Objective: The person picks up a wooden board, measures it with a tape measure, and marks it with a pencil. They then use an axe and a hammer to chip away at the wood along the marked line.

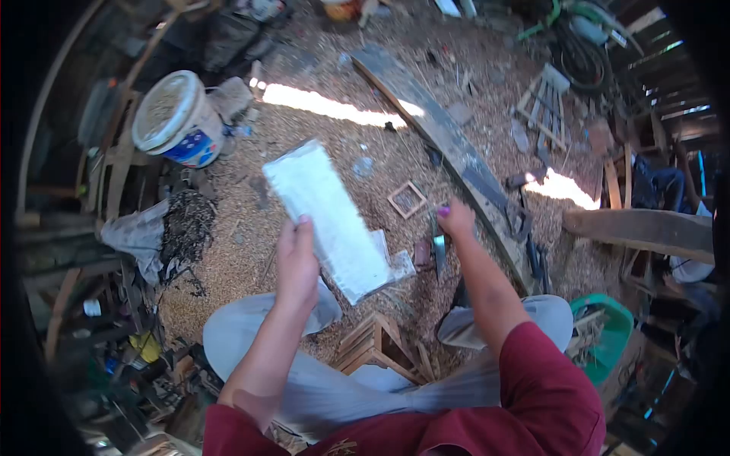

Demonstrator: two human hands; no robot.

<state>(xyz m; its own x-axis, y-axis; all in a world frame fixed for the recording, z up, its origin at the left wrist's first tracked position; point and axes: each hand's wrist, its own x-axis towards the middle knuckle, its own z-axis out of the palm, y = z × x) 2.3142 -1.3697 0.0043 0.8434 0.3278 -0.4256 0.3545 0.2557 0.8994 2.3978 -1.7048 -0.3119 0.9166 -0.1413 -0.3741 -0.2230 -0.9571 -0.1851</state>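
Observation:
My left hand grips the long left edge of a white foam-like slab, its thumb lying on top. The slab is tilted above the shavings-covered ground, in front of my knees. My right hand is closed around a purple-handled knife; the metal blade points down toward me, and most of the handle is hidden by the fingers. Smaller white pieces lie by the slab's lower right edge. A small square wooden frame rests on the ground between the slab and my right hand.
A long plank runs diagonally on the right, with a handsaw on it. At upper left stands a white bucket. A slatted wooden piece sits between my legs, and a green basin is at right.

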